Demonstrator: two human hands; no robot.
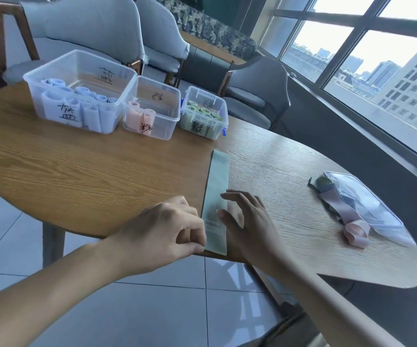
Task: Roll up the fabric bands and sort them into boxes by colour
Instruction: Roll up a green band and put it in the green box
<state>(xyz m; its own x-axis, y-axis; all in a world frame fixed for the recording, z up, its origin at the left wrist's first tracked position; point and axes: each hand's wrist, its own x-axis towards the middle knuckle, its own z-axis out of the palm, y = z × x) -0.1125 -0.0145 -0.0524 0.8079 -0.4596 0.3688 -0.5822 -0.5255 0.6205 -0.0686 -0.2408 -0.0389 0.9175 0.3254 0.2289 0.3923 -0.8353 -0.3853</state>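
Note:
A pale green fabric band [217, 186] lies flat and stretched out on the round wooden table [89, 176], its near end at the table's front edge. My left hand [167, 229] pinches the band's near left corner with curled fingers. My right hand [245, 221] hovers over the band's right edge, fingers spread and straight. At the back stand three clear boxes: a large one with blue rolls [77, 93], a middle one with pink rolls [152, 111] and a small one with green rolls [203, 116].
At the right, a clear plastic bag [367, 209] lies on the table with a loose pink band [352, 226] and a dark green roll [324, 182] beside it. Grey chairs [89, 28] stand behind the table. Windows run along the right.

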